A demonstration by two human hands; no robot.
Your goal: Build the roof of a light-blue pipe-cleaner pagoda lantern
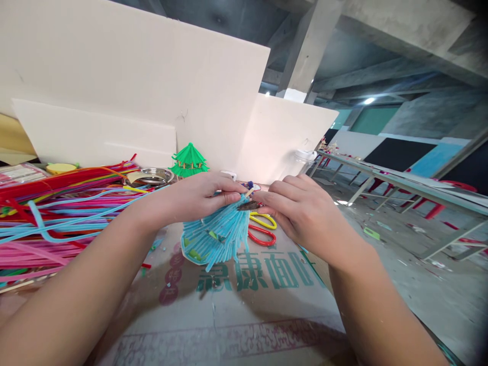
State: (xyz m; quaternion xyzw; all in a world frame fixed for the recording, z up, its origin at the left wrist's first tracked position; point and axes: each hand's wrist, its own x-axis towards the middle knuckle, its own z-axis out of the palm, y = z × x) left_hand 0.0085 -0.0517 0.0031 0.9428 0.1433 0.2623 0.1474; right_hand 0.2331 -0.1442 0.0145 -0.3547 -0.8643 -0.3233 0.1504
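Observation:
My left hand (206,195) is closed, thumb and fingers pinching the top of a fan-shaped bundle of light-blue pipe cleaners (219,231), which hangs over the table with bits of green on its lower left. A thin pale stick (249,192) pokes out at the pinched top. My right hand (297,208) is closed around a small tool with a dark metal tip (248,206), its tip touching or very near the bundle's top; the fingers hide its handle. Just below lie finger loops, one yellow (265,220) and one red (262,237), seemingly of scissors.
Pipe cleaners in many colours (57,223) are heaped at the left, beside a metal bowl (152,176). A green pipe-cleaner tree (189,161) stands behind my hands. White boards (133,76) wall the back. A lidded clear container (303,161) stands back right.

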